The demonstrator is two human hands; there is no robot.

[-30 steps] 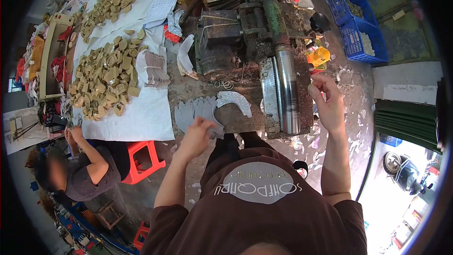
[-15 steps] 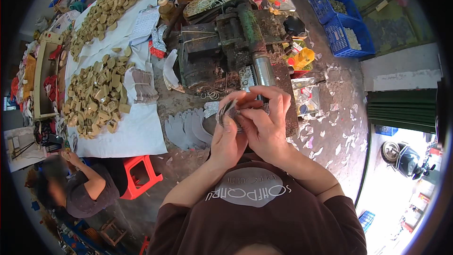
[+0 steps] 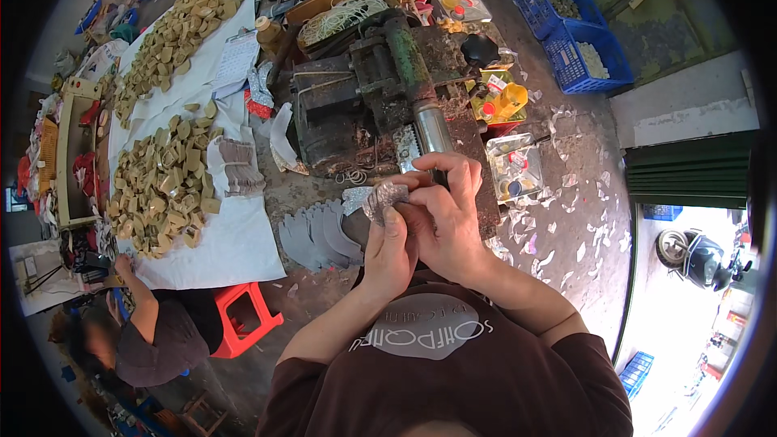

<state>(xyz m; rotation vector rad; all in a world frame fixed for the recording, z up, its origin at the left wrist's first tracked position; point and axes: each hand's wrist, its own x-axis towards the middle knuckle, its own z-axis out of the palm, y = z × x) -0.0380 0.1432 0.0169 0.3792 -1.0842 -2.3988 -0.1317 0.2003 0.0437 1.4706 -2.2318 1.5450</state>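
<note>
In front of my chest, my left hand and my right hand meet around a small grey glittery piece of sheet material. My left thumb presses on the piece's lower side, and the fingers of my right hand pinch its right edge. Part of it is hidden behind my fingers. Just beyond my hands stands a dark, greasy machine with a shiny metal roller. Curved grey cut pieces lie fanned out to the left of my hands, beside a silvery scrap.
Tan blocks are heaped on a white sheet at left, next to a bundle of grey strips. A red stool and a seated person are at lower left. Blue crates stand at right; scraps litter the floor.
The grey piece has turned so that its glittery face shows instead of its layered edge. The view has shifted slightly. The seated person's arm has moved.
</note>
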